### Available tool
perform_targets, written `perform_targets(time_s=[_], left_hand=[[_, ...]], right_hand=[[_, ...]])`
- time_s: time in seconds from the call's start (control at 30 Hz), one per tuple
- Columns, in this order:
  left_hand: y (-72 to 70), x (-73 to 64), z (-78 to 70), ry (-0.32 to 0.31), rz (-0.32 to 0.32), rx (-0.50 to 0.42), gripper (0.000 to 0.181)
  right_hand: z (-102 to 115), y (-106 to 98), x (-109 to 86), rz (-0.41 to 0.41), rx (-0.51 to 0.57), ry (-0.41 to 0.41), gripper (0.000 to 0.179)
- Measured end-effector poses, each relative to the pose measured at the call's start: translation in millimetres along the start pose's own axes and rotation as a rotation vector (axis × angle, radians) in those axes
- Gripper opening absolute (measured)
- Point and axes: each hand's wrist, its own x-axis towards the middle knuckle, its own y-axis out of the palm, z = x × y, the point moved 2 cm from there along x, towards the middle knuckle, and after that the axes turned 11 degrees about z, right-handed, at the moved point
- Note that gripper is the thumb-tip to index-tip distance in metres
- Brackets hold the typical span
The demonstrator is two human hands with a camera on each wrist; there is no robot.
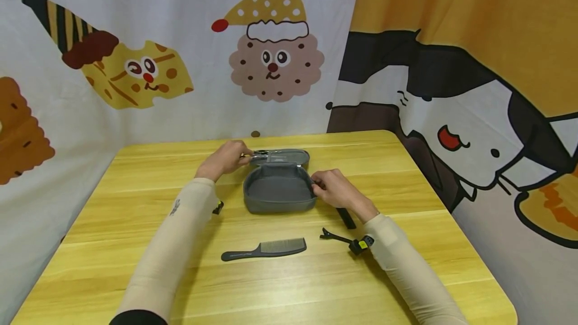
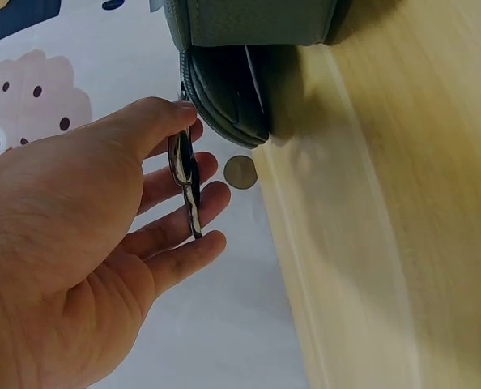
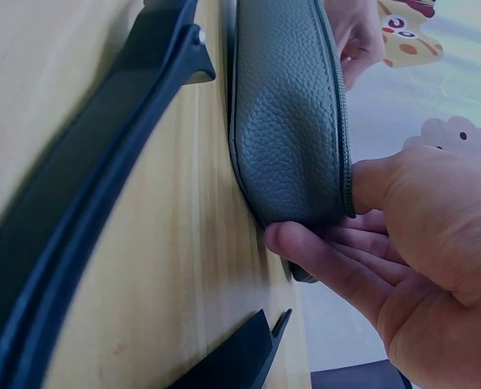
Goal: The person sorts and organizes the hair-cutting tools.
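Note:
My left hand [image 1: 224, 157] pinches metal scissors [image 2: 184, 166] by the looped handle, with fingers spread behind it. The scissors reach along the raised lid [image 1: 298, 156] of a grey zip case, where shiny metal shows. My right hand [image 1: 337, 189] grips the right wall of the case [image 3: 285, 121], thumb over the zipped rim and fingers against the outside. The case lies unzipped on the table, its hollow facing up. Below it lies a dark comb [image 1: 283, 247] with its teeth pointing away from me.
A black hair clip [image 1: 335, 236] lies under my right wrist, and a flat black piece [image 1: 346, 218] sits just beyond it. The yellow wooden table [image 1: 253, 295] meets a cartoon-printed curtain [image 1: 158, 124] at its far edge.

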Motion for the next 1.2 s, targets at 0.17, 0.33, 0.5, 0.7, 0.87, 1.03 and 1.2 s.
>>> perform_targets(time_s=[0.17, 0.33, 0.5, 0.7, 0.87, 1.03, 1.2], left_hand=[[-1.4, 8.0, -1.2, 0.015, 0.032, -0.046, 0.029], [-1.9, 14.7, -2.7, 0.058, 0.043, -0.035, 0.024], [-3.2, 19.7, -8.2, 0.078, 0.047, -0.032, 0.023], [-1.0, 26.2, -14.9, 0.058, 0.072, -0.042, 0.029], [1.2, 30.9, -19.7, 0.097, 0.052, -0.045, 0.025], [3.6, 34.3, -21.6, 0.126, 0.048, -0.057, 0.027], [5.6, 36.6, -20.7, 0.136, 0.032, -0.053, 0.031]], right_hand=[[-1, 2, 1.4, 0.010, -0.012, -0.008, 0.015], [-1, 3, 2.1, 0.010, -0.017, -0.015, 0.019], [-1, 2, 2.3, 0.006, -0.034, -0.018, 0.024], [-1, 3, 2.7, 0.009, -0.035, -0.019, 0.022], [-2, 4, 3.1, 0.004, -0.034, -0.027, 0.018], [-1, 3, 2.7, 0.006, -0.029, -0.027, 0.018], [0, 2, 1.9, 0.006, -0.035, -0.026, 0.018]])
